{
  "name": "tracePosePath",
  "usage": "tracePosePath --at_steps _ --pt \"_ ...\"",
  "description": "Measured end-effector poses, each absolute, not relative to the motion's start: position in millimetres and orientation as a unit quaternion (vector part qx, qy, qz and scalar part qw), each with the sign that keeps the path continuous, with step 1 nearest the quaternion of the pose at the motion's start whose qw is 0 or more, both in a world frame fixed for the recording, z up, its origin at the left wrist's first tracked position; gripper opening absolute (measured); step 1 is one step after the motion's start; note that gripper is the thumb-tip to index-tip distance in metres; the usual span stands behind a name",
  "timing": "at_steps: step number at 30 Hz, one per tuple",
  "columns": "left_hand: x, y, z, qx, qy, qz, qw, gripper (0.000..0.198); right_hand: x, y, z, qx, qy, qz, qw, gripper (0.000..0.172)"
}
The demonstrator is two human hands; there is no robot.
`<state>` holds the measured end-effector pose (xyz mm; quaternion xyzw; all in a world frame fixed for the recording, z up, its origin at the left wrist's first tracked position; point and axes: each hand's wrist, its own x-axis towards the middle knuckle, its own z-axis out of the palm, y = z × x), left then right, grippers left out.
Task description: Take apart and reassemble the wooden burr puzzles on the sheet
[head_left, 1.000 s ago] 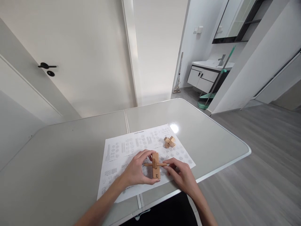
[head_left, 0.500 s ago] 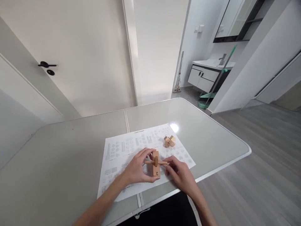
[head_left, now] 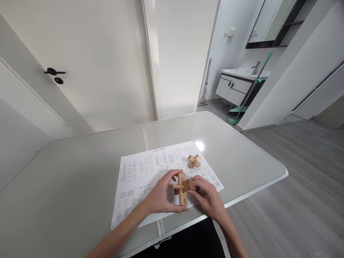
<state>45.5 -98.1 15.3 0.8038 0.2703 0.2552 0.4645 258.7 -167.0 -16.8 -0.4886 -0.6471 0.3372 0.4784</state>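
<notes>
Above the instruction sheet, a wooden interlocking puzzle (head_left: 183,195) is held between both hands. Its long upright piece bears a "2" at the near end, and other wooden pieces cross through it. My left hand (head_left: 163,195) grips that long piece by its two ends, thumb at the near end and fingers at the far end. The fingers of my right hand (head_left: 206,197) are closed on the piece that sticks out to the right. Beyond my hands, a second wooden puzzle (head_left: 194,161), cross-shaped, rests on the printed instruction sheet (head_left: 150,157).
The grey table (head_left: 80,172) has a metal-trimmed edge and a seam down its middle. Behind it stands a white door (head_left: 102,53) with a black handle. At the back right are a sink cabinet (head_left: 233,86), a mop (head_left: 206,82) and a green dustpan (head_left: 233,120).
The held puzzle has turned and tilted, so the flat face of its right-hand piece now shows. Both hands keep their hold, and my left hand has shifted slightly right.
</notes>
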Motion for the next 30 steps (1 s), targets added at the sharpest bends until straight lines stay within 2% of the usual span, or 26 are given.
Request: tracePosePath --at_steps 3,7,11,16,19,30 --pt "51.9 -103.3 15.9 0.770 0.255 0.279 0.514 0.095 256.3 -166.7 -11.6 -0.478 -0.639 0.354 0.489 0.013" --pt "54.1 -105.5 16.4 0.772 0.268 0.302 0.491 0.087 255.1 -168.1 -8.9 -0.481 -0.618 0.346 0.517 0.010" --pt "50.4 -105.4 11.5 0.793 0.328 0.291 0.423 0.091 257.7 -169.8 -13.2 -0.486 -0.592 0.345 0.543 0.020" --pt "50.3 -107.9 3.5 0.866 0.308 0.271 0.285 0.086 255.3 -171.1 -17.3 -0.524 -0.588 0.387 0.479 0.031" --pt "50.8 -109.0 2.3 0.885 0.290 0.266 0.248 0.084 252.7 -172.1 -15.2 -0.536 -0.587 0.400 0.457 0.038" --pt "49.4 -106.5 8.5 0.871 0.287 0.259 0.304 0.090 257.9 -173.4 -12.8 -0.533 -0.560 0.447 0.450 0.046"
